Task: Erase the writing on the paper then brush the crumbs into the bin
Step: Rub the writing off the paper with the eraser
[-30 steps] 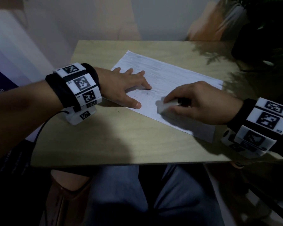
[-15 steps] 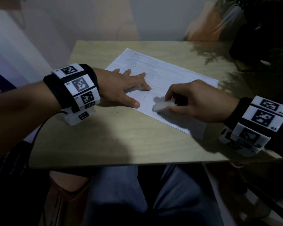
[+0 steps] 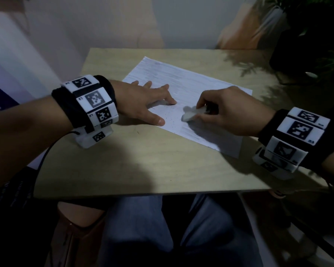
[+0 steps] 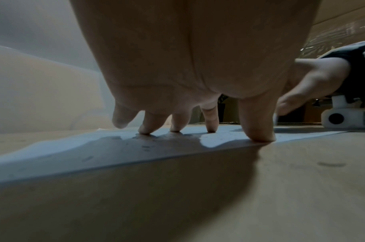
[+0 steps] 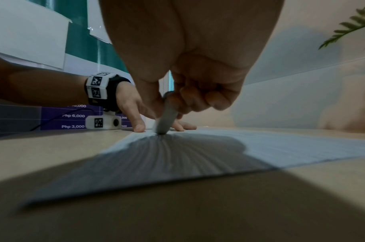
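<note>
White lined paper lies flat and skewed on a light wood table, one corner pointing to the far side; L hand rests on the paper's near-left part, fingers straight and spread, holding nothing; in the L wrist view the fingertips and thumb press down on the sheet, palm raised off it, pinky tip looks lifted just clear; R hand is over the middle of the paper, fingers curled, pinching a white eraser betw. thumb and forefingers; eraser is tilted, its lower end touching the paper, upper end hidden in the grip; in the R wrist view the eraser shows as a grey slab edge-on, tip planted on the sheet, w/ the R hand wrapped round its top and the L hand just beyond it; eraser sits just beside the L index fingertip and thumb, not touching them; small dark specks, prob. crumbs, are scattered on the paper betw. the two hands, and one dark fleck lies on the bare table just off the near edge; any writing on the sheet is too faint to read, only ruled lines show; both wrists carry black bands w/ white marker blocks; a potted plant stands at the table's far-right corner, in shadow; person's legs in jeans are under the near edge; bin is not seen in any view.
</note>
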The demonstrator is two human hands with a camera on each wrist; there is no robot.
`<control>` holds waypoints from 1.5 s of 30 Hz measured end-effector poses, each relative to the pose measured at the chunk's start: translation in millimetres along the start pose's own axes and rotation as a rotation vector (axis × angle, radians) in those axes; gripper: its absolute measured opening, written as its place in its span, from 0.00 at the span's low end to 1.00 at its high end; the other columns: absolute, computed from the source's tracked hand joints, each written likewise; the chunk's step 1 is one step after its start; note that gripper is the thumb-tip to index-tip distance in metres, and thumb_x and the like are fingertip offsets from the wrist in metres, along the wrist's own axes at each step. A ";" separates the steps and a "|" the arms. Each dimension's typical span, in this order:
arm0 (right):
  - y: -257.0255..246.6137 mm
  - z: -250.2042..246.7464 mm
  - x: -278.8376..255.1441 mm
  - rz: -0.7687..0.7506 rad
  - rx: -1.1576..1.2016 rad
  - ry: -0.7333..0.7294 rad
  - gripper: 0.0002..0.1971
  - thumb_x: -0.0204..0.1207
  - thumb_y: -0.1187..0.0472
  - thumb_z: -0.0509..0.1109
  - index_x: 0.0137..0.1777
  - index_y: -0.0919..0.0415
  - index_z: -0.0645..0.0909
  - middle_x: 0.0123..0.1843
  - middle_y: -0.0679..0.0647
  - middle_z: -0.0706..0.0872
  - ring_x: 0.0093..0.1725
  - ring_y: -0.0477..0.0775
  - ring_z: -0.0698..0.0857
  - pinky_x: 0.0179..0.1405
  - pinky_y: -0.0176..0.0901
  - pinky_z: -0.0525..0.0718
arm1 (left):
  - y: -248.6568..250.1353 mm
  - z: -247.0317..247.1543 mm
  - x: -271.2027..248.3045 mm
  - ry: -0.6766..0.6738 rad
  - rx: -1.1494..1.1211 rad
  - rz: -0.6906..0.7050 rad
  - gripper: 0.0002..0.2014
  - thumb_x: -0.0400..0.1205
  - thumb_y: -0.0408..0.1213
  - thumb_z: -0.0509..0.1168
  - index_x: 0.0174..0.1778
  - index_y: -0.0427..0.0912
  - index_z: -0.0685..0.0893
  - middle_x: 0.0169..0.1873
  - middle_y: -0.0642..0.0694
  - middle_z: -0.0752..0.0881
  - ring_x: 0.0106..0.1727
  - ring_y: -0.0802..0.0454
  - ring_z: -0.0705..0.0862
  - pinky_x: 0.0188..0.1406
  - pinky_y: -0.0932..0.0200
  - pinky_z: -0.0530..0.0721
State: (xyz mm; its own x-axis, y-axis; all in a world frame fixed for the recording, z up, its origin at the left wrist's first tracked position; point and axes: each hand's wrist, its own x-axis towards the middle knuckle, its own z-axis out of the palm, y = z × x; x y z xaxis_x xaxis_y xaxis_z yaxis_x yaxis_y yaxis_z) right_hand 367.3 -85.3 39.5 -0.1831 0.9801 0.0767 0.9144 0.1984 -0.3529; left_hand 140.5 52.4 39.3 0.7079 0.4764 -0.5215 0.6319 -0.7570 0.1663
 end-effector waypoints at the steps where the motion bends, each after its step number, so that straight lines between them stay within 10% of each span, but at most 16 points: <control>1: 1.1 0.5 1.1 -0.006 -0.030 0.028 0.25 0.71 0.29 0.63 0.48 0.50 0.83 0.37 0.44 0.85 0.39 0.50 0.84 0.39 0.51 0.81 | -0.1 0.3 0.2 0.000 -0.001 0.001 0.38 0.82 0.68 0.62 0.86 0.71 0.52 0.89 0.58 0.35 0.90 0.43 0.36 0.88 0.38 0.37; 22: -1.2 1.3 1.0 -0.031 0.013 -0.051 0.19 0.73 0.40 0.66 0.58 0.49 0.85 0.34 0.37 0.81 0.37 0.41 0.82 0.41 0.46 0.80 | -0.9 0.4 0.3 0.004 -0.012 0.006 0.37 0.82 0.67 0.62 0.86 0.71 0.53 0.89 0.59 0.35 0.90 0.44 0.36 0.88 0.38 0.37; 30: 0.0 0.7 2.3 -0.083 -0.001 -0.009 0.34 0.73 0.27 0.52 0.54 0.51 0.89 0.50 0.45 0.92 0.49 0.49 0.88 0.51 0.53 0.85 | 0.7 0.0 -1.3 0.004 -0.009 0.001 0.37 0.83 0.66 0.62 0.86 0.71 0.52 0.89 0.59 0.35 0.90 0.43 0.36 0.88 0.38 0.37; 34: -4.0 4.1 -4.3 -0.150 0.106 -0.105 0.25 0.78 0.35 0.62 0.60 0.50 0.90 0.56 0.41 0.92 0.50 0.39 0.86 0.53 0.40 0.83 | 0.7 -0.5 -1.5 0.000 -0.006 0.000 0.38 0.83 0.66 0.62 0.87 0.71 0.52 0.89 0.59 0.35 0.90 0.43 0.35 0.88 0.38 0.37; 39: 0.0 2.9 1.7 -0.110 -0.030 -0.003 0.23 0.79 0.40 0.57 0.56 0.53 0.89 0.52 0.46 0.91 0.48 0.51 0.86 0.50 0.54 0.84 | -1.0 0.2 -0.3 -0.002 -0.014 0.002 0.38 0.82 0.67 0.62 0.86 0.71 0.52 0.89 0.59 0.35 0.90 0.43 0.35 0.88 0.38 0.36; 45: -3.2 6.2 -2.1 -0.148 0.087 -0.107 0.18 0.81 0.44 0.61 0.56 0.52 0.89 0.52 0.44 0.90 0.49 0.47 0.86 0.51 0.47 0.83 | -1.6 0.5 0.3 0.000 -0.008 0.002 0.38 0.82 0.67 0.62 0.86 0.71 0.52 0.89 0.59 0.35 0.90 0.43 0.35 0.88 0.37 0.37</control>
State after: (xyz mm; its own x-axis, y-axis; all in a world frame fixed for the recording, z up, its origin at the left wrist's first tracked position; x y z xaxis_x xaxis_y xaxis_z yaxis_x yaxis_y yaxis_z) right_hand 362.5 -87.9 34.7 -0.3552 0.9341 0.0358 0.8405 0.3359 -0.4251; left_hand 139.5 53.6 38.5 0.7092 0.4751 -0.5209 0.6331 -0.7542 0.1742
